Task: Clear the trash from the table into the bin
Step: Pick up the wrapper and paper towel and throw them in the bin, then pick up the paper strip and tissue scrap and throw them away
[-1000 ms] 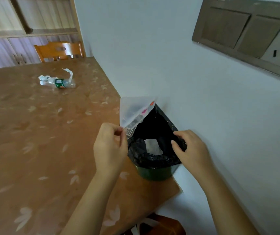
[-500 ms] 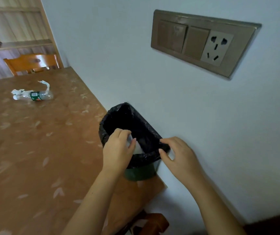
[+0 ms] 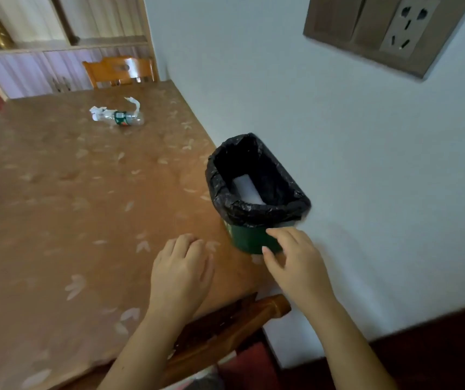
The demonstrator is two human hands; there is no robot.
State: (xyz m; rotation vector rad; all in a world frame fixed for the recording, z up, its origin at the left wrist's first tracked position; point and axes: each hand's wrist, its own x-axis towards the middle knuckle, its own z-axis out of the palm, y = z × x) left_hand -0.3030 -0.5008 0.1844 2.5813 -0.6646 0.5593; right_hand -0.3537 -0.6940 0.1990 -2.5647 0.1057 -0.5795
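— Starting at the far left of the bench [image 3: 56, 206]: a crushed plastic bottle [image 3: 118, 117] with a green label lies on its side. White scraps [image 3: 98, 110] sit at its left end and a curled white strip [image 3: 134, 102] just behind it. None of that is binned yet.
— Well apart from the hands, too. And the left hand [image 3: 182, 273]?
— Palm down near the bench's front edge, fingers relaxed, nothing in it. Whether it rests on the surface or hovers, I cannot tell.
— Moving right, the bin [image 3: 249, 239]: small, green, black liner [image 3: 254, 212] folded over its rim, standing at the bench's corner beside the wall [image 3: 338, 136].
— And there's a pale flat piece [image 3: 246, 190] down inside, so one bit of trash looks to be in.
— Right hand [image 3: 296, 263]?
— Empty, fingers loosely spread at the bin's green base. Touching or just off it, hard to say.
— My read: partway through. One item home, the bottle and its scraps left to fetch from the far side.
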